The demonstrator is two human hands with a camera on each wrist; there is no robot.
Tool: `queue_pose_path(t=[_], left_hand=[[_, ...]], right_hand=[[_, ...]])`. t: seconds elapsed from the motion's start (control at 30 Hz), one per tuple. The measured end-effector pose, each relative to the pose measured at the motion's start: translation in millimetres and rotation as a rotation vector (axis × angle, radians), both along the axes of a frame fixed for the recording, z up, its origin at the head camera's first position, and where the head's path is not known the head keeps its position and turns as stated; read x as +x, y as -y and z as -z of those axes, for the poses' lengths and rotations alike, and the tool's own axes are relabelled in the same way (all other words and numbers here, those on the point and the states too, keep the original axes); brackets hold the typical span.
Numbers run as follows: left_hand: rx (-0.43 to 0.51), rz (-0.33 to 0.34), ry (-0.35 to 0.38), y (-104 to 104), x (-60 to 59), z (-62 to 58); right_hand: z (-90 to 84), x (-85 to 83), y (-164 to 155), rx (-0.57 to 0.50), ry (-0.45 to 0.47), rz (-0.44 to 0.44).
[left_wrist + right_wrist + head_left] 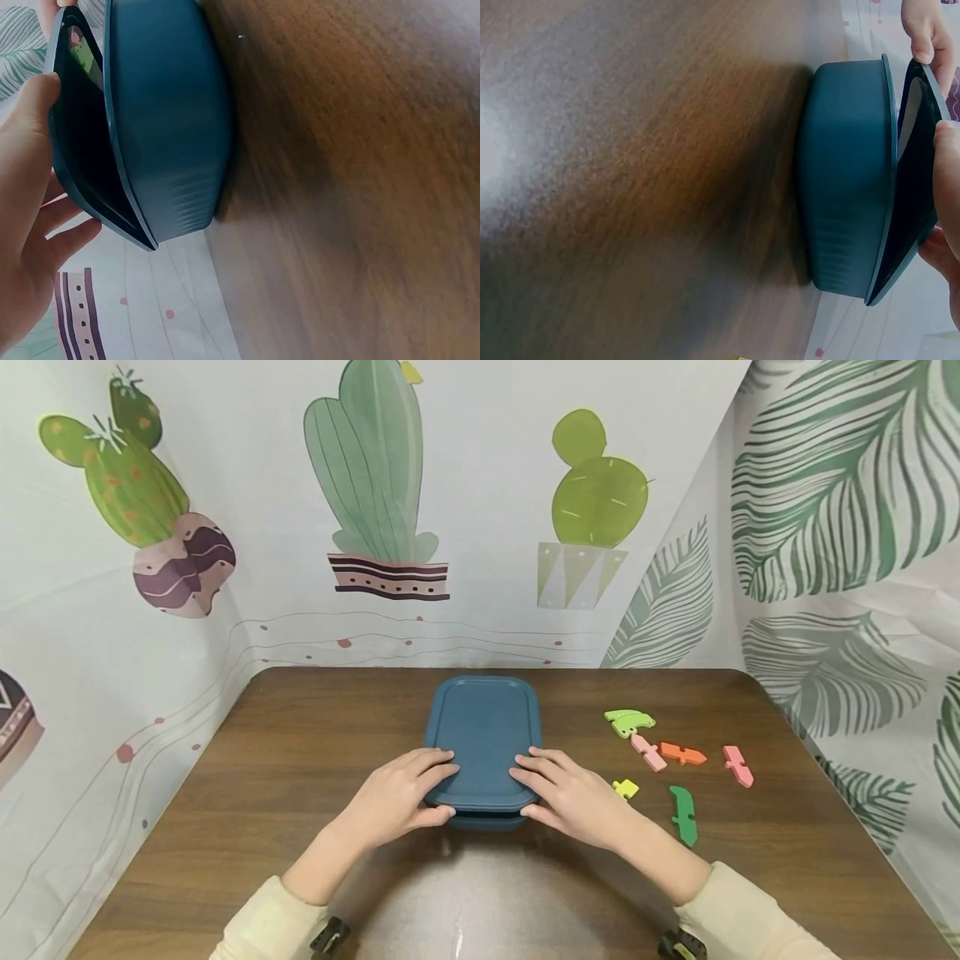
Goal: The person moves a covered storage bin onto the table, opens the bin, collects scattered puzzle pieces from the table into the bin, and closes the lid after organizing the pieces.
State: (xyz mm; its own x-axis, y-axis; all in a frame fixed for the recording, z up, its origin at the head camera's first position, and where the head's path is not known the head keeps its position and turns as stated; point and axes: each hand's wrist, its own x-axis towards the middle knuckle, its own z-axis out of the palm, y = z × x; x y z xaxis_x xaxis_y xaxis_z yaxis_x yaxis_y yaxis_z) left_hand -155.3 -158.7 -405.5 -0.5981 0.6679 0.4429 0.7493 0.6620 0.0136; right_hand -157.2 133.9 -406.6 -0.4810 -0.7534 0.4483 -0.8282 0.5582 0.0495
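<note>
Both hands pinch the near edge of a dark blue lid (483, 735): the left hand (393, 797) has its fingers laid on top of the near left corner with the thumb hooked under the rim, and the right hand (573, 797) does the same at the near right corner. Seen from the wrist cameras, the lid (79, 161) is lifted at this near edge, tilted, with a gap open between it and the rim of the blue container (165, 120) beneath; whether its far edge rests on the container cannot be told. That container (847, 180) stands on the wooden table (225, 793), at the middle towards the far side. To the right of the right hand, small flat puzzle pieces lie scattered on the table: a light green one (628, 722), two pink ones (648, 752) (738, 765), an orange one (682, 753), a yellow one (625, 788) just beside the hand, and a dark green one (684, 815). Cloth printed with cacti (375, 485) and leaves (840, 485) hangs around the table.
</note>
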Motion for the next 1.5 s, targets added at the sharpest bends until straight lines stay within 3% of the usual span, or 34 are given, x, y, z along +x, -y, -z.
queue_pose_path(t=[0.43,0.93,1.33,1.5], left_hand=[[0.02,-0.006,-0.036,-0.2,-0.2,-2.9],[0.087,0.056,-0.138,2.3,-2.1,-4.8],[0.298,0.037,-0.03,3.8,-6.6,-7.2],[0.419,-0.012,0.117,6.4,-7.9,-7.3]], right_hand=[[-1.2,-2.6,-0.9,-0.039,-0.018,-0.021],[-3.0,-4.1,0.7,-0.077,-0.024,-0.008],[-3.8,-4.5,1.0,-0.095,-0.026,-0.008],[-2.6,-4.2,0.5,-0.099,-0.021,-0.009]])
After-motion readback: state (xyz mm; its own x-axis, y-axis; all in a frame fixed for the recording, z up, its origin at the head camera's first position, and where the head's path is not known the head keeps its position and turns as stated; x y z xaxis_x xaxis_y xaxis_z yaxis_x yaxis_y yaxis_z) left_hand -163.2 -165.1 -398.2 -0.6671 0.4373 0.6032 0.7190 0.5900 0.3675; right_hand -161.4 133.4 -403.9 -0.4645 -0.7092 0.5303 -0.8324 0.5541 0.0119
